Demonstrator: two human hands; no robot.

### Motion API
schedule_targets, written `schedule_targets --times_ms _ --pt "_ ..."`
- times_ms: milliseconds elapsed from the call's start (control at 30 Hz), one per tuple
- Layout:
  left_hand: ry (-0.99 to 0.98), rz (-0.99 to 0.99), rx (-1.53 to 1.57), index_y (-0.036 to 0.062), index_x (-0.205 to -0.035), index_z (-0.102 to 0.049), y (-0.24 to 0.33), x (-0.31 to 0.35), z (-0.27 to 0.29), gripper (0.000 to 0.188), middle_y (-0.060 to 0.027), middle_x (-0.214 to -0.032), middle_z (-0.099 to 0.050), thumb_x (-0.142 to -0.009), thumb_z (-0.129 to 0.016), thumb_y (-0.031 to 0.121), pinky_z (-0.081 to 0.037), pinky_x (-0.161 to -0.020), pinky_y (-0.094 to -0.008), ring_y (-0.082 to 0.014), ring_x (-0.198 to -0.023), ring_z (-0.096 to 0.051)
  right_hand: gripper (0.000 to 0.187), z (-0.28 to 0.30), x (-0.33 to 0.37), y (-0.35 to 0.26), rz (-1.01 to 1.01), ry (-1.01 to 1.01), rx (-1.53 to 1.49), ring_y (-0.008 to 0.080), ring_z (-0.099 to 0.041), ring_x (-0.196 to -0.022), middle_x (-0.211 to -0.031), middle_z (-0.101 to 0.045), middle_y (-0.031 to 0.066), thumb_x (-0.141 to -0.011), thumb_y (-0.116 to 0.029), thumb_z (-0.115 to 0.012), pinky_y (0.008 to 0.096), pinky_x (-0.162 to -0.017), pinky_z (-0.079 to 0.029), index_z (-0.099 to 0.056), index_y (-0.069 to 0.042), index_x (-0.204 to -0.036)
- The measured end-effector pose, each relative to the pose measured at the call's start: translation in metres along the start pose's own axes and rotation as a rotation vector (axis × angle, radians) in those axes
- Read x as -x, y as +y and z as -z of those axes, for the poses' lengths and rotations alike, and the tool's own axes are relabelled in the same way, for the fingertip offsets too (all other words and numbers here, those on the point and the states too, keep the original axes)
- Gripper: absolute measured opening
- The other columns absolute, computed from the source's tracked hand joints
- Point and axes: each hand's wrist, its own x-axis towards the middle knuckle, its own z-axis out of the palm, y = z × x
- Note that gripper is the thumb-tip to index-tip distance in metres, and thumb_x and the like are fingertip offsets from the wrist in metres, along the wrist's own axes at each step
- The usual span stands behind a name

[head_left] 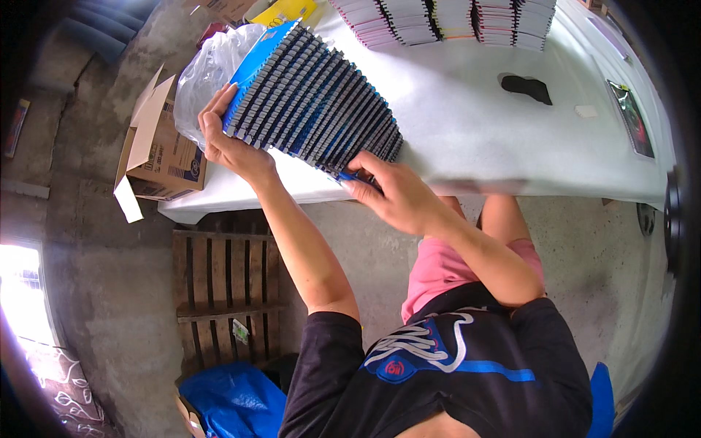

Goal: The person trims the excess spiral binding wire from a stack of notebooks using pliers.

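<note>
A tall stack of spiral-bound notebooks (pixel 314 102) with dark bindings leans at a tilt over the white-covered table, a bright blue cover showing at its upper left end. My left hand (pixel 235 150) is closed on that end, fingers against the blue cover. At the lower right part of the stack, my right hand (pixel 394 191) grips the edge, with thumb and fingers bent around a bit of blue cover. Some of its fingertips are hidden among the notebooks.
More bound notebooks (pixel 453 23) stand in rows at the table's far side. A clear plastic bag (pixel 212 69) and an open cardboard box (pixel 166 157) are at the left. A dark flat piece (pixel 527 88) lies on the white tablecloth (pixel 467 139). Below stands a wooden slatted pallet (pixel 219 270).
</note>
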Motion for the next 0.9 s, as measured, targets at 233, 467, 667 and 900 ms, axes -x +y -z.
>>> schedule_targets --times_ms 233,467,667,900 --pt "0.009 0.018 0.022 -0.0056 -0.098 -0.065 -0.002 -0.001 0.001 0.051 -0.0152 -0.095 -0.066 -0.095 -0.034 0.035 -0.058 -0.076 -0.0335 -0.0211 -0.082 -0.066 0.036 -0.008 0.014 0.020 0.494 0.428 0.767 0.0292 -0.054 -0.094 -0.104 -0.054 0.0133 -0.083 -0.031 -0.062 0.0424 -0.082 -0.039 -0.053 -0.010 -0.111" --pt "0.018 0.048 0.053 -0.0052 -0.098 -0.065 -0.005 -0.002 0.002 0.051 -0.0163 -0.094 -0.066 -0.094 -0.034 0.035 -0.059 -0.073 -0.0344 -0.0222 -0.080 -0.067 0.038 -0.010 0.010 0.022 0.528 0.453 0.782 0.0291 -0.053 -0.094 -0.106 -0.053 0.0114 -0.083 -0.030 -0.063 0.0429 -0.085 -0.039 -0.054 -0.011 -0.114" --pt "0.011 0.036 0.059 -0.0055 -0.099 -0.065 -0.007 -0.002 0.002 0.050 -0.0171 -0.092 -0.067 -0.094 -0.035 0.035 -0.059 -0.072 -0.0349 -0.0228 -0.078 -0.068 0.026 -0.012 0.008 0.023 0.508 0.401 0.820 0.0243 -0.056 -0.088 -0.100 -0.054 0.0089 -0.085 -0.028 -0.060 0.0392 -0.071 -0.042 -0.054 -0.013 -0.106" --pt "0.022 0.057 0.066 -0.0051 -0.098 -0.065 -0.006 -0.001 0.001 0.051 -0.0171 -0.092 -0.067 -0.094 -0.035 0.036 -0.060 -0.070 -0.0346 -0.0225 -0.078 -0.068 0.018 -0.002 -0.006 0.025 0.210 0.036 -0.101 0.0181 -0.057 -0.056 -0.071 -0.058 0.0060 -0.091 -0.026 -0.055 0.0289 -0.052 -0.045 -0.054 -0.008 -0.091"
